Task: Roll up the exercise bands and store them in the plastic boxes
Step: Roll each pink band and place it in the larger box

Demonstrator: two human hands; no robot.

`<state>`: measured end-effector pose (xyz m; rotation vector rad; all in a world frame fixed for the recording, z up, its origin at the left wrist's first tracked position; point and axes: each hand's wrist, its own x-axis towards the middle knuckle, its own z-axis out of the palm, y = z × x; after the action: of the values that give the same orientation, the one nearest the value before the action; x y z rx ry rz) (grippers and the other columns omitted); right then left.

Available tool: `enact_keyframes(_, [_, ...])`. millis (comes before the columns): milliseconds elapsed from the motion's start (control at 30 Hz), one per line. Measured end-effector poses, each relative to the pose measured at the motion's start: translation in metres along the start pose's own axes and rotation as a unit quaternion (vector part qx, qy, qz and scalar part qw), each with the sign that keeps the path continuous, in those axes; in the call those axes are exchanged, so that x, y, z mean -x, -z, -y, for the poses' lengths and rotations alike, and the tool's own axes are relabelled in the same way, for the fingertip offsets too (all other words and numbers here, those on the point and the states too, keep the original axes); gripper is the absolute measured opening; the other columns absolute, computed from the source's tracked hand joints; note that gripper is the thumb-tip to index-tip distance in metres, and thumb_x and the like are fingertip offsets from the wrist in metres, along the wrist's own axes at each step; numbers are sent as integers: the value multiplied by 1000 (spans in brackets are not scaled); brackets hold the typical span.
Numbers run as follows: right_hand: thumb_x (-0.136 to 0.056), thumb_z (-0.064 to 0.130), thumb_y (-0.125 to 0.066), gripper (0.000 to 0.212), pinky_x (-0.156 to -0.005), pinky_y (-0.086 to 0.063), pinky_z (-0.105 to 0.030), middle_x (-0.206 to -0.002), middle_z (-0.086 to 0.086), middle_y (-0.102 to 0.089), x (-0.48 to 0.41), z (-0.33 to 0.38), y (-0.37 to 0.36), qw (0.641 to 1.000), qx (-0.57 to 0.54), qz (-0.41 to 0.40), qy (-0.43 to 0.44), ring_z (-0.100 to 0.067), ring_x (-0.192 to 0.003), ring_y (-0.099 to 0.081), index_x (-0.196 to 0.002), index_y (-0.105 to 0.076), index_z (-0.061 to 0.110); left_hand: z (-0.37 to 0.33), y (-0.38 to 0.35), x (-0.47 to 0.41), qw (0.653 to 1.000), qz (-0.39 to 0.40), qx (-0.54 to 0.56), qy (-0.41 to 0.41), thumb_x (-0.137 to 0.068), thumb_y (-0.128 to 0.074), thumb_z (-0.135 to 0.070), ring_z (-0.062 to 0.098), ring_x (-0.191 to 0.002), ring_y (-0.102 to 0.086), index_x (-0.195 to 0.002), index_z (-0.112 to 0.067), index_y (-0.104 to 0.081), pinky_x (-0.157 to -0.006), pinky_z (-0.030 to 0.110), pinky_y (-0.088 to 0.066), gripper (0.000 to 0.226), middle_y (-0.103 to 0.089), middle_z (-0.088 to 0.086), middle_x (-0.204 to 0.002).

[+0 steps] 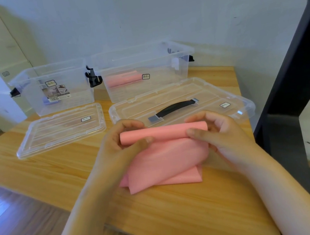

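Left grip (121, 141) and right grip (219, 134) are pinched on the roll ends of the pink band (164, 133); even tension should be kept, edges aligned.

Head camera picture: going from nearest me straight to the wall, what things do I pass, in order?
Loose end of the pink band → its rolled end, gripped by the left hand and right hand → lid with the black handle → clear box with rolled pink bands inside → wall.

Head-worn view, looking forward and down, close over table (62, 169)
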<state>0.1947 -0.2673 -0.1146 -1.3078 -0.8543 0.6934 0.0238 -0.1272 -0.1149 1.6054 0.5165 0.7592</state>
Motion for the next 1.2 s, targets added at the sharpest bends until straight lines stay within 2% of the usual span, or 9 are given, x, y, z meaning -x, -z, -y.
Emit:
enact_keyframes(67, [-65, 19, -73, 25, -67, -48, -17, -79, 10, -68, 0, 0, 2, 1000, 4, -4, 18, -6, -78, -62, -90, -68, 19, 0, -3, 0, 1000, 0, -7, 16, -73, -79, -32, 10, -85, -65, -94, -23, -68, -69, 17, -48, 25, -72, -4, -92])
enact_keyframes(167, [-66, 13, -77, 24, -69, -49, -19, -84, 8, -68, -1, -2, 4, 1000, -7, 8, 27, -8, -82, -62, -87, -69, 22, -2, -7, 0, 1000, -1, 0, 0, -73, -70, -26, 9, -85, -66, -91, -15, -66, -71, 17, -50, 21, -74, 0, -92])
enact_keyframes(267, [-69, 11, -76, 27, -69, -49, -18, -87, 7, -68, -1, -2, 6, 999, -30, 31, 8, -8, -84, -62, -93, -69, 22, -2, -5, -1, 999, -10, 20, -23, -68, -83, -15, 14, -96, -68, -79, -20, -65, -83, 28, -53, 22, -74, 2, -100])
enact_keyframes(367, [-72, 20, -79, 27, -67, -49, -18, -85, 5, -68, 1, -2, 6, 998, -35, 35, -26, -9, -82, -62, -97, -68, 18, -3, -5, -1, 998, -3, 38, -41, -65, -79, -12, 14, -99, -68, -73, -29, -67, -83, 28, -55, 23, -74, -1, -99])
enact_keyframes(533, [-67, 19, -72, 28, -66, -50, -18, -80, 7, -68, 3, 2, 4, 1000, -18, 12, -1, -7, -77, -62, -94, -68, 15, 0, -5, 1, 999, 13, 37, 32, -72, -76, -31, 18, -85, -64, -80, -26, -68, -74, 31, -47, 12, -73, 7, -98])
enact_keyframes(667, [-66, 15, -73, 28, -67, -51, -18, -81, 9, -69, 4, 2, 2, 1000, 3, 30, 8, -7, -77, -63, -93, -69, 17, 0, -7, 3, 997, 20, 36, 72, -71, -76, -34, 10, -66, -57, -79, -16, -66, -63, 27, -40, 21, -66, 1, -73])
enact_keyframes(833, [-64, 14, -77, 28, -68, -50, -18, -83, 6, -69, 3, -1, 3, 999, -22, 42, -10, -9, -81, -63, -90, -70, 21, -3, -5, 2, 999, -5, 25, 20, -63, -82, -26, 13, -82, -65, -70, -27, -67, -79, 31, -46, 17, -72, 1, -87])
enact_keyframes(967, [-67, 22, -82, 24, -63, -49, -19, -84, 0, -70, 2, 0, 0, 998, -14, 51, -44, -14, -76, -63, -88, -72, 20, -4, -2, 3, 999, -14, 43, 17, -61, -82, -22, 12, -80, -63, -78, -25, -67, -70, 24, -49, 23, -70, 0, -88])
enact_keyframes(1200, [-62, 13, -74, 23, -63, -50, -16, -77, 9, -69, 2, 1, -4, 1000, -9, -9, 27, -5, -73, -62, -84, -68, 16, -4, -6, 6, 996, 22, 14, 84, -70, -74, -35, 4, -58, -52, -82, -22, -65, -49, 13, -36, 19, -61, -8, -71])
